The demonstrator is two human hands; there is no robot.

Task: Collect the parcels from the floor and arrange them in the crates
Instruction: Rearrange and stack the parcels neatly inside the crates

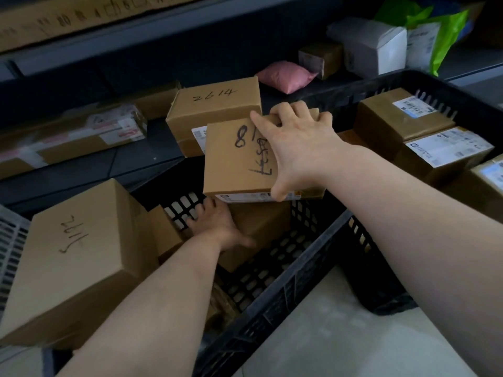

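box marked "8" (239, 161) gripped by r hand (296, 148), "2614" box (215, 104) behind it.

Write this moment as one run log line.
right hand: grips box marked 8 above black crate | left hand: rests on lower box

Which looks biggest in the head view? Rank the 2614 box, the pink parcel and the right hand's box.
1. Held box and 2614 box: alike, and nearness makes it unsure.
2. Smallest: pink parcel.
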